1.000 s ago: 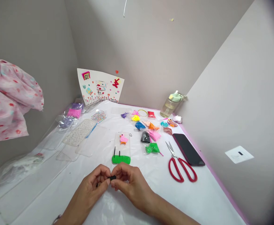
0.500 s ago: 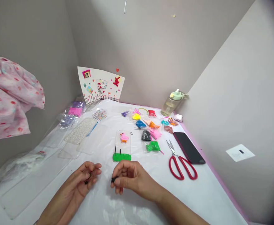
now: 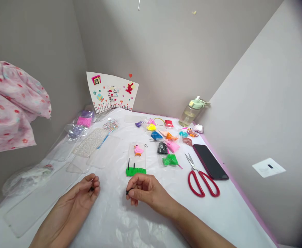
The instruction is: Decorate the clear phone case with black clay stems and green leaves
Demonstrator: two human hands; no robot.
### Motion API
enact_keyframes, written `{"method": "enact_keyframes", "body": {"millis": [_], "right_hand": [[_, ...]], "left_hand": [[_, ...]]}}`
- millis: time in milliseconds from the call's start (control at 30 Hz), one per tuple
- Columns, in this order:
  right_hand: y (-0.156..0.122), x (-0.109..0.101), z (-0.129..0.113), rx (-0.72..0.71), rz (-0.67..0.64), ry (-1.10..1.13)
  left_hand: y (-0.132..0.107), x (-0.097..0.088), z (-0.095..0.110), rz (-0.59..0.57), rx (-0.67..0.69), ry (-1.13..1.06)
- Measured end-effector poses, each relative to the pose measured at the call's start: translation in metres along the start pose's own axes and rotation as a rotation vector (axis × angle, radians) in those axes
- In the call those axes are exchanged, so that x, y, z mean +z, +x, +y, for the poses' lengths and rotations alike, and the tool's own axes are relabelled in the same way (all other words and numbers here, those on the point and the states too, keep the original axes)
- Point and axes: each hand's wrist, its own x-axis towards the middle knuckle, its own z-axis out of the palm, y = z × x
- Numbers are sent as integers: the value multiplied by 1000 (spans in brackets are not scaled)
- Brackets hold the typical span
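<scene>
My right hand (image 3: 143, 189) is closed in a pinch on a small piece of black clay (image 3: 127, 192), just in front of a clear phone case (image 3: 137, 160). That case carries a pink clay bird, a green clay strip and two thin black clay stalks. My left hand (image 3: 82, 194) rests to the left on the white table cover (image 3: 213, 220). Its fingers are curled around another small black bit (image 3: 91, 188).
Several small bags of coloured clay (image 3: 168, 146) lie behind the case. Red scissors (image 3: 202, 181) and a dark phone (image 3: 209, 162) are at the right, a water bottle (image 3: 191, 112) at the back. More clear cases (image 3: 91, 148) and a decorated card (image 3: 112, 92) are at the left and back.
My two hands, joined on one black clay piece a second ago, have pulled apart. The left hand moved left with a small bit, and the right kept the rest.
</scene>
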Motion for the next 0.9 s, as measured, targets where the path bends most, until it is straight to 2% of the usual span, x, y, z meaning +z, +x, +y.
{"method": "enact_keyframes", "body": {"millis": [100,200,333,467,567,733,833,900], "right_hand": [[0,0,-1,0,6,-3],[0,1,-2,-5,8,-8],[0,2,-2,-8,12,-16],[-1,1,-2,-9,16,-21],[0,0,0,-4,16,-20],[0,-1,1,3,11,-19],[0,0,1,2,11,-23],[0,0,0,4,9,-26]], "left_hand": [[-4,3,1,79,14,70],[-5,0,-1,48,80,105],[-2,-13,-5,11,206,111],[3,-30,-7,21,248,213],[7,-43,-3,-30,306,382],[11,-59,10,-121,466,845],[12,-65,14,-144,476,958],[10,-68,14,-114,463,983]]}}
